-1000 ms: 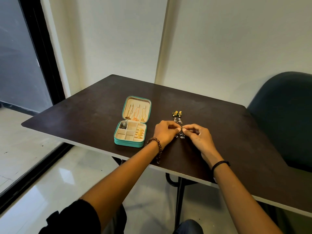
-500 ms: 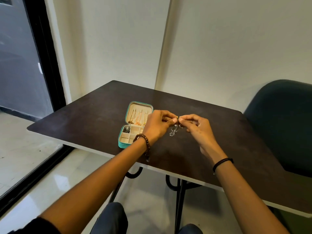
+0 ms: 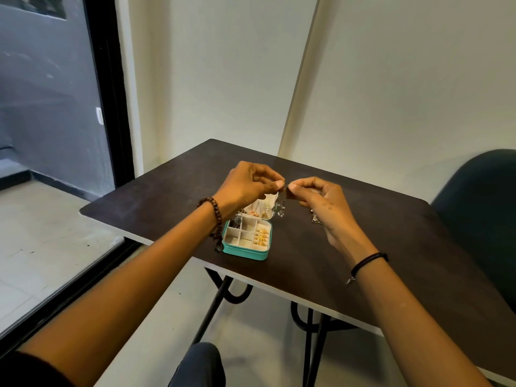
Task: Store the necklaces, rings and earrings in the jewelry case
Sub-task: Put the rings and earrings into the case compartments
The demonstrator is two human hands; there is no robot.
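Observation:
A teal jewelry case lies open on the dark table, its cream compartments holding gold rings and its lid holding hanging necklaces. Above the case's lid, my left hand and my right hand pinch the top of a silver dangling earring between thumb and forefinger, fingertips almost touching. The earring hangs down in the air beside the lid. A silver triangular earring lies on the table, partly hidden behind my right hand.
A dark green chair stands at the table's right side. A pale wall rises behind the table and a dark glass door is on the left. The table's near edge runs just below the case.
Both hands have lifted the silver earring off the table and now hold it up in the air, further left, over the case's lid. The camera view has tilted up.

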